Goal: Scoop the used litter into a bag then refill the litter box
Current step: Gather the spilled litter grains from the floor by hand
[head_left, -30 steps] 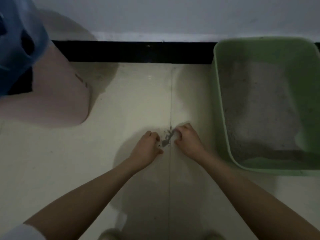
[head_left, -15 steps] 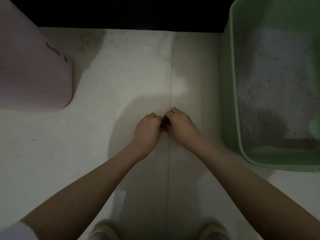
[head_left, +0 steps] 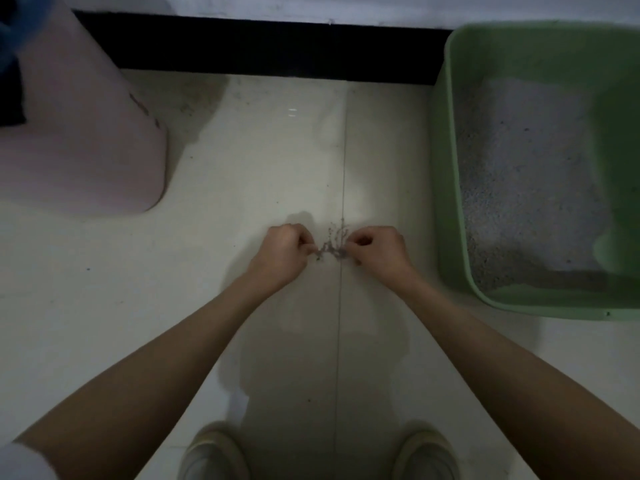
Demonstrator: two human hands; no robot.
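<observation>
A small patch of spilled grey litter (head_left: 333, 244) lies on the pale floor tiles, on the grout line. My left hand (head_left: 284, 254) is to its left with fingers curled, fingertips touching the grains. On the other side my right hand (head_left: 379, 252) is curled the same way, fingertips at the patch's edge. Whether either hand holds any grains is not visible. To the right stands the green litter box (head_left: 450, 202) with grey litter (head_left: 526, 174) inside. A lighter green shape (head_left: 609, 244) lies in the box near its right side.
A pink container (head_left: 79, 150) stands on the floor at the left, with something blue (head_left: 10, 32) at its top. A black skirting board (head_left: 263, 46) runs along the wall behind. My two shoes (head_left: 214, 455) are at the bottom edge.
Half a second ago my hands were pressed together over the litter; now they have moved apart and the grey patch shows between them. The view has tilted up slightly.
</observation>
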